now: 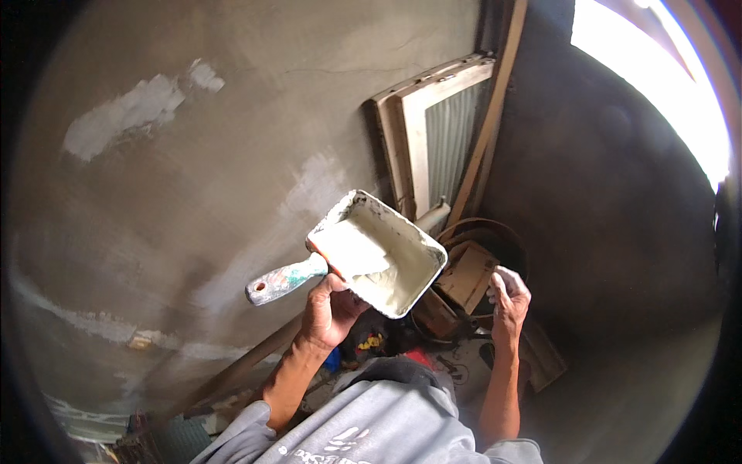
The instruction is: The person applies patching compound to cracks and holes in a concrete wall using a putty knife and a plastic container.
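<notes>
My left hand (328, 317) grips the underside and near edge of a square, paint-smeared tray (421, 267) holding creamy white paint. A wide brush lies across the tray's left side, its head in the paint and its stained, holed handle (286, 282) jutting out to the left above my thumb. My right hand (506, 298) is raised to the right of the tray, apart from it, with whitish fingertips curled in and no object visible in them.
A patched plaster wall (154, 209) fills the left. Old wooden window frames (410, 131) and a long plank (495, 100) lean in the corner. Below are a round tub with cardboard (468, 278), a pole (255, 363) and floor clutter. A bright opening (649, 62) is at upper right.
</notes>
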